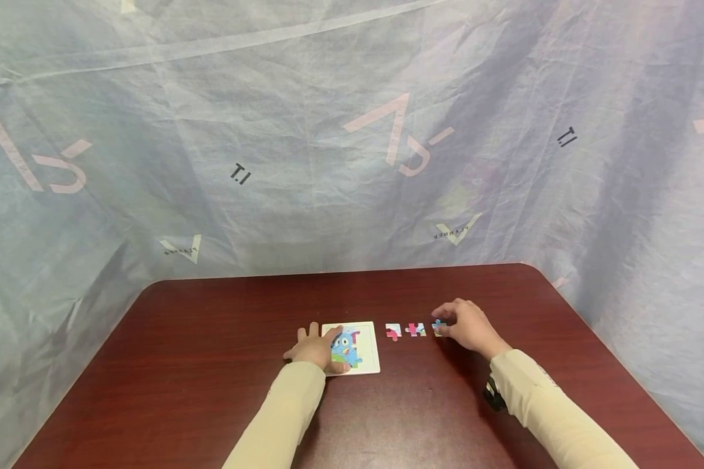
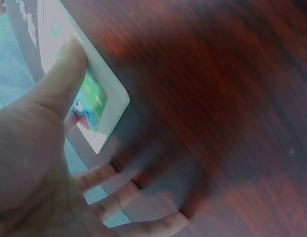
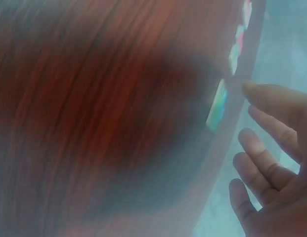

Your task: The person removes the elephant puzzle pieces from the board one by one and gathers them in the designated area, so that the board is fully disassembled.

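Observation:
A square jigsaw puzzle board (image 1: 375, 355) with a pale frame lies on the table, showing a blue cartoon figure. My left hand (image 1: 311, 350) is spread at its left side. In the left wrist view the thumb (image 2: 69, 64) lies over the board, while the other fingers reach past its corner toward the tabletop. Beside the rightmost loose puzzle piece (image 1: 438, 328), blue and green, is my right hand (image 1: 472, 327). Its fingers are loosely bent and look apart from that piece (image 3: 218, 106) in the right wrist view.
Two more loose pieces, a pink-and-white one (image 1: 392, 330) and another pink one (image 1: 414, 329), lie in a row between the board and my right hand. The dark red table (image 1: 223, 332) ends at a grey printed cloth (image 1: 305, 163) behind it.

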Available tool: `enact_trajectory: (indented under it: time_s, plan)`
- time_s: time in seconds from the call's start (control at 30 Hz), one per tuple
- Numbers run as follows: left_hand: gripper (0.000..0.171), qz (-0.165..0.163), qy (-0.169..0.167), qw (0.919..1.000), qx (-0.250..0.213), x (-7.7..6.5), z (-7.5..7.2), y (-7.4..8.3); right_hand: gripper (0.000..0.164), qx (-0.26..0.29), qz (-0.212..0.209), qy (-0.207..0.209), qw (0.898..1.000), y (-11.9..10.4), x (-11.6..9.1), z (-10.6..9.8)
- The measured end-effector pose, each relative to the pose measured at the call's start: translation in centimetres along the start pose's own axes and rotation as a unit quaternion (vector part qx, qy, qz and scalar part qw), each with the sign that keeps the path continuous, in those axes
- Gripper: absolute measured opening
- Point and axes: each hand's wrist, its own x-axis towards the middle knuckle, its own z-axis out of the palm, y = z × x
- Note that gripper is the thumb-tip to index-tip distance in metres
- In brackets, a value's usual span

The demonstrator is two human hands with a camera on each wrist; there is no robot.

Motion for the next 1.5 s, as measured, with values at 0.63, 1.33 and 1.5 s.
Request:
enact_trajectory:
  time_s: [0.63,1.33,1.5]
  plan:
    - [0.083,-0.004,0.003,0.9998,0.02,0.0,0.0,0.0,0.025,0.009,-0.062,0.019,0.998,-5.3,0.8,1.7]
    - [0.081,-0.01,0.003,0.9999,0.006,0.0,0.0,0.1,0.022,0.058,-0.003,-0.005,0.998,-8.8,1.7,4.9]
    - [0.081,-0.013,0.004,0.9999,0.008,-0.1,0.0,0.2,0.019,0.062,-0.001,-0.002,0.998,-9.4,1.9,5.5]
